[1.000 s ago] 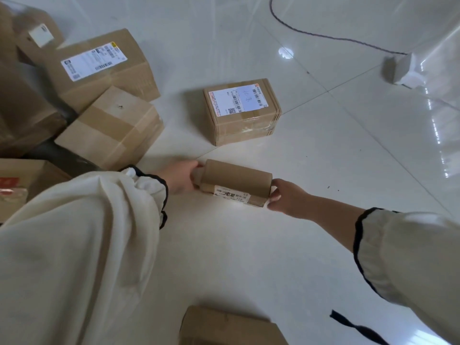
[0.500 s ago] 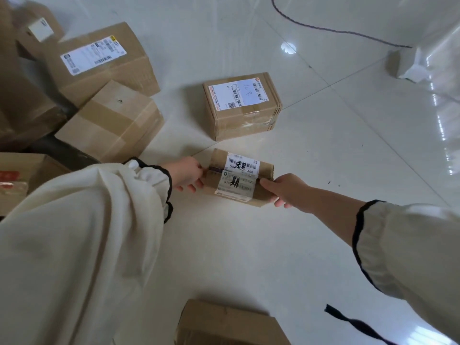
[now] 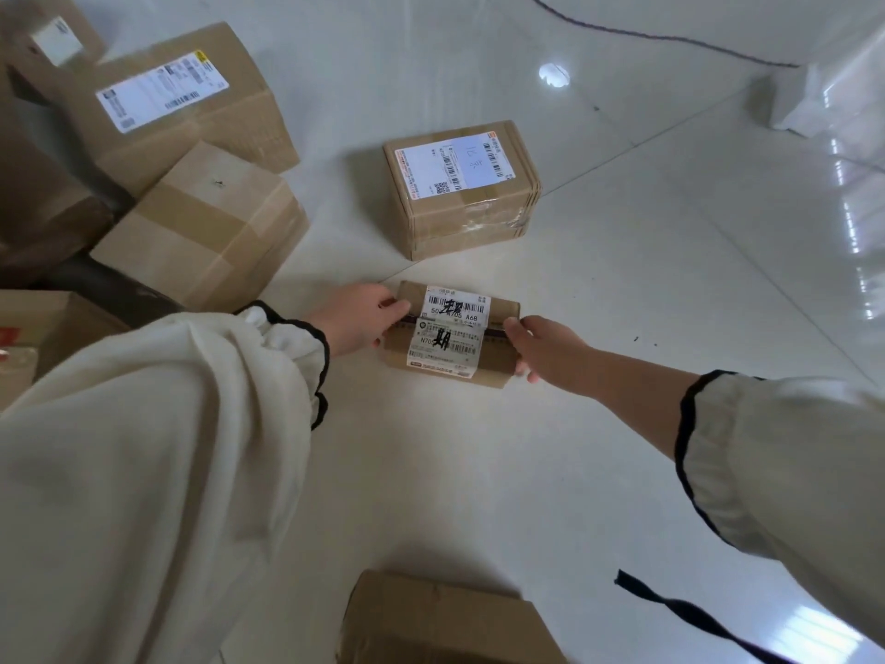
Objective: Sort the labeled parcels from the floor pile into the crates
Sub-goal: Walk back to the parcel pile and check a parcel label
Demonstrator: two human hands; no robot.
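Observation:
A small flat cardboard parcel [image 3: 452, 335] lies at the middle of the white tile floor, its white barcode label with black handwritten marks facing up. My left hand [image 3: 357, 321] grips its left end and my right hand [image 3: 543, 345] grips its right end, thumb on top. Just behind it stands a taller labeled parcel [image 3: 459, 186]. At the left lies a pile of cardboard boxes: a large labeled one [image 3: 182, 98] and a plain taped one [image 3: 206, 227]. No crate is visible.
Another cardboard box [image 3: 445, 620] sits at the bottom edge, close to me. A dark cable [image 3: 665, 38] runs across the floor at the top right. A white object [image 3: 814, 103] stands at the right. More boxes [image 3: 28, 337] crowd the left edge.
Between my hands the small parcel has been rolled over, so its label went from the front side to facing up. It now sits flatter on the floor.

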